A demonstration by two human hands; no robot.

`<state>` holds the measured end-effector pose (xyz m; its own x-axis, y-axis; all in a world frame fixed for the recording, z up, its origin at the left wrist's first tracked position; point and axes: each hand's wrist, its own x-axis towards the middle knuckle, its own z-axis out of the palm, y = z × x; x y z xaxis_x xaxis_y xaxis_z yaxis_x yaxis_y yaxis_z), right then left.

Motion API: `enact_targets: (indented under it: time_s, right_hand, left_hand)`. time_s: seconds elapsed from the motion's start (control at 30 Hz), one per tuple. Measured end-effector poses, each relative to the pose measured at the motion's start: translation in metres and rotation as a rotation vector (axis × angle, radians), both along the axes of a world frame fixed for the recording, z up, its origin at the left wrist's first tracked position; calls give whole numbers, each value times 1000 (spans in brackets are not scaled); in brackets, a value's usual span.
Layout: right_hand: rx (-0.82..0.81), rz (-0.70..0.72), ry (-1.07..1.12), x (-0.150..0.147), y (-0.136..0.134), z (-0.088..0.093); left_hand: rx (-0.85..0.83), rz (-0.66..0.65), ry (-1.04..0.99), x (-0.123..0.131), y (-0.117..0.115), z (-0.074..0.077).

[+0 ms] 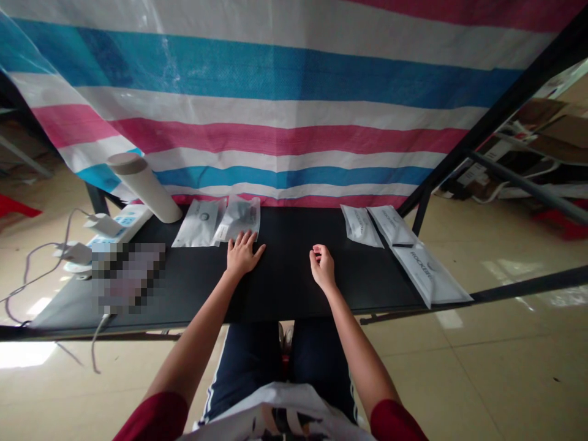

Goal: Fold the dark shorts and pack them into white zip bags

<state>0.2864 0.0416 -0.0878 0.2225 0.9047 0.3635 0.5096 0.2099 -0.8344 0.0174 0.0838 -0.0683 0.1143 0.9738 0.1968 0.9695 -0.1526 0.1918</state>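
My left hand (242,256) lies palm down with its fingers spread. Its fingertips reach the lower edge of a frosted plastic pouch (241,214) holding a dark item I cannot make out. Just left of that pouch lies a second frosted pouch (197,224) with a small dark logo. Farther right, my right hand (323,267) rests by the black tabletop (285,288), fingers curled inward and nothing visible in them. The nearest thing to it is a small printed pouch (361,225), beside another pouch (392,225) and a larger one (432,274) at the right edge.
At the left stand a pale tumbler (147,190) and a white power strip (133,220) with chargers (103,225) and cables. A pixelated phone-like object (133,275) lies in front, cable attached. A striped tarp (285,110) hangs behind the table; dark metal posts (441,165) flank it.
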Motion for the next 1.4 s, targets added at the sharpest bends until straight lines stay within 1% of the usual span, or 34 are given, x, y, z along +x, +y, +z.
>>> enact_targets:
  time_s: [0.07,0.2,0.3,0.33,0.4,0.47,0.53,0.6,0.67,0.77,0.83,0.9,1.0,1.1,1.2,1.3,1.4]
  right_hand:
    - [-2,0,-7,0,0,-1]
    - [4,16,-2,0,-1,-5]
    - [-3,18,37,5,7,-4]
    - [-4,11,29,10,12,-2]
    - [16,-21,-60,25,30,7]
    - [74,-90,-236,48,55,21]
    - [85,-176,-403,77,83,36]
    - [30,-275,-536,108,107,47]
    - [-73,-301,-642,136,123,51]
    - [-301,-283,-703,165,131,42]
    - [-411,-265,-671,174,129,32]
    - [-427,-262,-636,176,124,22]
    - [-359,-285,-629,170,118,12]
    - [-311,-291,-621,161,113,8]
    - [-297,-245,-601,150,105,7]
    - [-255,-181,-593,132,92,6]
    - [-153,-119,-584,103,72,6]
  left_hand:
    - [4,22,5,1,-1,0]
    - [7,20,13,0,-1,-1]
    - [19,9,12,0,-2,-1]
    - [22,4,10,0,-2,-1]
    - [23,-2,5,0,-3,-1]
    - [27,-2,-5,1,-3,0]
    - [30,1,-17,1,-4,0]
    - [30,4,-26,1,-4,0]
    - [28,7,-33,1,-4,0]
    - [30,11,-35,1,-4,0]
    - [34,13,-35,1,-4,0]
    - [36,13,-36,1,-4,0]
    - [35,10,-37,1,-4,0]
    - [37,11,-38,1,-4,-1]
    - [37,16,-38,1,-4,-1]
    - [36,16,-41,2,-4,-1]
    - [39,15,-43,2,-4,-1]
